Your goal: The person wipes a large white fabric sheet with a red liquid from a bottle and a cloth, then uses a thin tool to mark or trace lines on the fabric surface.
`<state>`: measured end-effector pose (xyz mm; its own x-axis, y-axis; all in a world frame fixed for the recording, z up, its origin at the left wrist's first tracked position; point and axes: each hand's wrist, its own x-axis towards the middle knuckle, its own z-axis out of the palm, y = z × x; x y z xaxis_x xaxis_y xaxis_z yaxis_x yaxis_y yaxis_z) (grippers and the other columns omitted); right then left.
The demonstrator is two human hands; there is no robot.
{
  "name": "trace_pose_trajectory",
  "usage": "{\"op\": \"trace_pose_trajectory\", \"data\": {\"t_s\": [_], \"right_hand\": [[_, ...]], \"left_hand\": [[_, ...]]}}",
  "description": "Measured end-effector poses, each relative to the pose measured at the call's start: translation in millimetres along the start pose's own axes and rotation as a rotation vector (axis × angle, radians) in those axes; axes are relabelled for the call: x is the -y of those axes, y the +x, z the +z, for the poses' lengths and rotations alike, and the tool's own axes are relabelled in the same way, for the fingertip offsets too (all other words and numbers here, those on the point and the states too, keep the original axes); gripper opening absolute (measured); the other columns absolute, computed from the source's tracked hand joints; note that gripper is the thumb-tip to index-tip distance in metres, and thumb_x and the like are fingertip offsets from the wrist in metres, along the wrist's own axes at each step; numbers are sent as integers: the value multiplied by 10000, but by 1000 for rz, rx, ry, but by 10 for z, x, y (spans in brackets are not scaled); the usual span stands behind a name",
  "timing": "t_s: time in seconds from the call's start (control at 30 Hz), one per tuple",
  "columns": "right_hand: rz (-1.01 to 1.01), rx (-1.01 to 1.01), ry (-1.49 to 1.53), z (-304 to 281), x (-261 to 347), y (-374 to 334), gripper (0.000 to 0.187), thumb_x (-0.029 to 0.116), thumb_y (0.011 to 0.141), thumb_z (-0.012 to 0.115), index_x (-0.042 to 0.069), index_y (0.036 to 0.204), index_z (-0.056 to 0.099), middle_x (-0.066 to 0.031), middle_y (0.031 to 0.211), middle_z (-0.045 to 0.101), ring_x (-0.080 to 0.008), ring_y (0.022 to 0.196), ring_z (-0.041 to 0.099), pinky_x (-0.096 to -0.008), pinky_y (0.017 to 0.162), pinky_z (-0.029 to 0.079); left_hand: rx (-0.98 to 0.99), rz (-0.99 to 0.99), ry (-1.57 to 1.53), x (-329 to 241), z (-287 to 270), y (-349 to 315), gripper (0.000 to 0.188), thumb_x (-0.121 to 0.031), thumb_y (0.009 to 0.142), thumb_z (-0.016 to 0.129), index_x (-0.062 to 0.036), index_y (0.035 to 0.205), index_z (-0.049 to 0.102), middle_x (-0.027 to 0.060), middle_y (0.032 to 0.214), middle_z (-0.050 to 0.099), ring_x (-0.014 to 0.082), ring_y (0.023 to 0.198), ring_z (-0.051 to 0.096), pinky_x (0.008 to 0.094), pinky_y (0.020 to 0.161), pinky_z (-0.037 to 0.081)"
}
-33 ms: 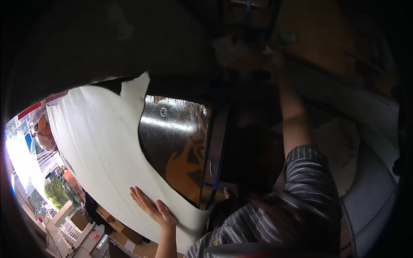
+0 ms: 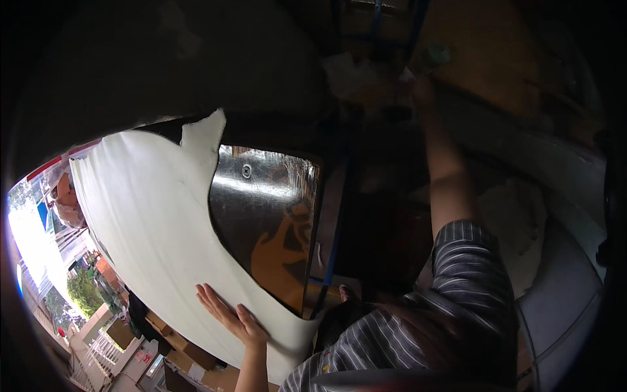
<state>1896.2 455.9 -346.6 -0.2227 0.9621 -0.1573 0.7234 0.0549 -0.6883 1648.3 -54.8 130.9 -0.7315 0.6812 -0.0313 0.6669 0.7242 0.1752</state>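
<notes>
My left hand (image 2: 228, 317) lies flat on a large white hide-like sheet (image 2: 157, 215), its fingers stretched out. The sheet has an uneven edge and a narrow tab that sticks up at the far side. Beside it shows a shiny, scratched dark surface (image 2: 248, 215) with an orange figure on it. My right arm reaches far forward into shadow. There my right hand (image 2: 422, 90) is close to a small white piece (image 2: 408, 74) and a pale green round object (image 2: 435, 55). Darkness hides its fingers, so I cannot tell whether it holds anything.
Blue metal bars (image 2: 377, 26) stand at the far side, by a brown board (image 2: 483, 46). Pale sheet material (image 2: 516, 215) lies to my right. Cardboard boxes (image 2: 196, 353) are at the lower left, with a bright opening (image 2: 39, 228) beyond.
</notes>
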Motion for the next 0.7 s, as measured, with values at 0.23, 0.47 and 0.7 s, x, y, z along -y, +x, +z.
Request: {"op": "trace_pose_trajectory", "data": {"t_s": [0.23, 0.47, 0.7], "right_hand": [[32, -244, -203, -288, 524, -45, 361, 182, 944, 576, 139, 1290, 667, -215, 1249, 669, -385, 1122, 663, -485, 952, 532], [-237, -284, -54, 77, 658, -278, 385, 189, 955, 605, 74, 1321, 629, -224, 1433, 545, -396, 1258, 581, -456, 1038, 495], [-83, -188, 553, 95, 748, -854, 612, 251, 975, 672, 50, 1504, 439, -194, 1476, 519, -292, 1349, 514, -417, 1118, 423]], "left_hand": [[3, 9, -8, 59, 52, 93, 747, -497, 1049, 376, -1, 1596, 261, 218, 1670, 221, 405, 1566, 108, 552, 1247, 84], [-17, -21, 25, 134, 62, 8, 741, -501, 1044, 398, -20, 1595, 284, 195, 1677, 224, 398, 1567, 114, 556, 1245, 69], [-66, -68, -53, 197, 68, -43, 742, -493, 995, 516, -88, 1593, 343, 141, 1686, 245, 399, 1572, 106, 604, 1226, 24]]}}
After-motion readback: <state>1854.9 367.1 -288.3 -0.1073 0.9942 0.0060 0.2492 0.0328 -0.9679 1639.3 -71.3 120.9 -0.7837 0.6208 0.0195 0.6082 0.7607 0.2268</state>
